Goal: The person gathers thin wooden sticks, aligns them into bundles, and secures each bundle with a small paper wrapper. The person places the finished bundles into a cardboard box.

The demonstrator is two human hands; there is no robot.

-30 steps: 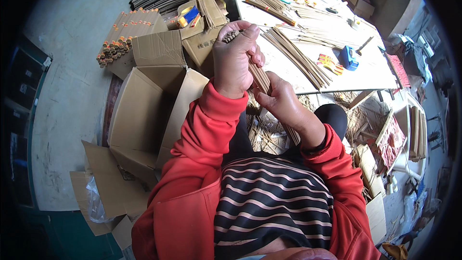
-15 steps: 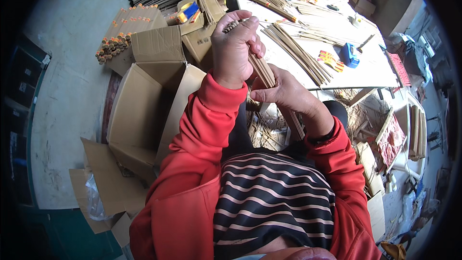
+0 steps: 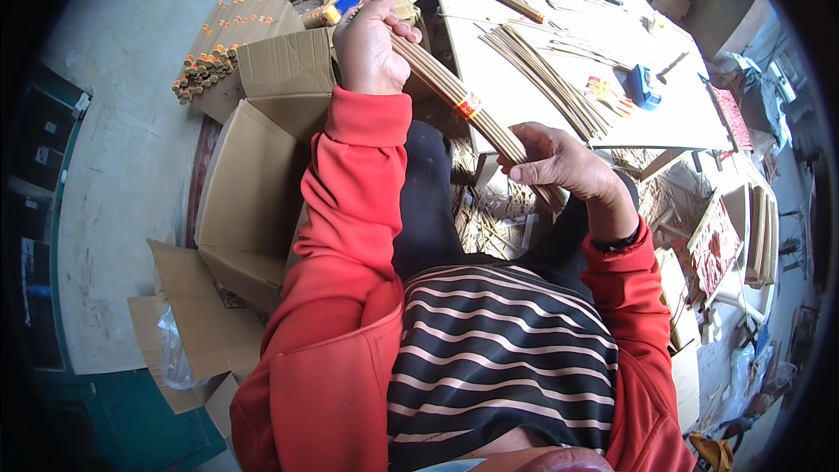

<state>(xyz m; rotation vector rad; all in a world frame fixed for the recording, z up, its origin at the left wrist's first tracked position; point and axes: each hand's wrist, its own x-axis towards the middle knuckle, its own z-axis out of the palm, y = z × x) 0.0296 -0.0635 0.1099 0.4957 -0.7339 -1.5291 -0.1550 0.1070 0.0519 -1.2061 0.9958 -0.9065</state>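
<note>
I held a long bundle of thin tan sticks (image 3: 454,96) in both hands, up in the air over my lap, short of the near edge of the white table (image 3: 682,127). My left hand (image 3: 367,48) was fisted shut around the far end of the bundle. My right hand (image 3: 559,162) gripped the near end, fingers curled over it, thumb under. A red-yellow band (image 3: 469,106) sat round the bundle about midway between my hands. The bundle ran slantwise, far end up by the open cardboard box (image 3: 253,183) on my left.

Step in hand, as I judged it: squaring up or checking a banded bundle. The next move would call for a firm grip at both ends so no sticks slid out of the band, then a clear spot to put it. More loose sticks (image 3: 546,79) lay fanned across the table's middle, a blue tape dispenser (image 3: 645,87) near its right edge. Capped tubes (image 3: 214,52) sat stacked in a box at far left.
</note>
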